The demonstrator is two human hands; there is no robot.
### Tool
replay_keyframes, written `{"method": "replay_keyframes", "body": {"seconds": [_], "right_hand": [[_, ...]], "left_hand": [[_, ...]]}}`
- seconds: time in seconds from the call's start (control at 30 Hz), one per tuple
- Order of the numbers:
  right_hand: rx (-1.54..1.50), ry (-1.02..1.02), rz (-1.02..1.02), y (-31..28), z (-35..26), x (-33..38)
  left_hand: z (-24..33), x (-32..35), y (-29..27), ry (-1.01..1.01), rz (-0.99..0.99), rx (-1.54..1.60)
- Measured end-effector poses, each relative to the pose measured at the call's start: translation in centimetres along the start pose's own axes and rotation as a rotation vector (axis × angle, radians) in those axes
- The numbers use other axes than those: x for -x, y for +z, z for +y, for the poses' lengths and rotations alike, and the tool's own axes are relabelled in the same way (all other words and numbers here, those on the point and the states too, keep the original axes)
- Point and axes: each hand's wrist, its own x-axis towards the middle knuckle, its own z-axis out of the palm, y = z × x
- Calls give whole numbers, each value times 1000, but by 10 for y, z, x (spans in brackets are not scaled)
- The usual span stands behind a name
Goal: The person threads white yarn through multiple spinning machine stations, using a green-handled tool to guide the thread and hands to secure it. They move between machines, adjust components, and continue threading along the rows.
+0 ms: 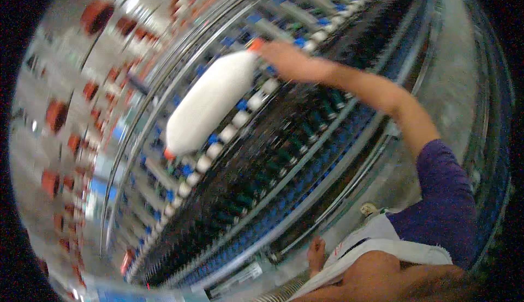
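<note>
Between metal rail (155,93) and grey floor (452,83), right hand (285,61) clasps white bobbin (212,104) by its orange tip (255,44)

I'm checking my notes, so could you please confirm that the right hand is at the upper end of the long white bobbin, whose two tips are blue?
Not quite: in the head view, the long white bobbin has orange tips, not blue ones. The right hand is indeed at its upper end.
</note>
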Motion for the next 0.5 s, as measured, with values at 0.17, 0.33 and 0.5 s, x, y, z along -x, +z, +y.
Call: {"method": "replay_keyframes", "body": {"seconds": [0.17, 0.33, 0.5], "right_hand": [[-1, -105, -351, 20, 41, -29], [-20, -213, -234, 56, 39, -49], [-186, -203, -313, 79, 49, -65]], "left_hand": [[35, -7, -5, -58, 107, -103], [37, -41, 7, 2, 174, -60], [92, -93, -16, -31, 174, -90]]}}
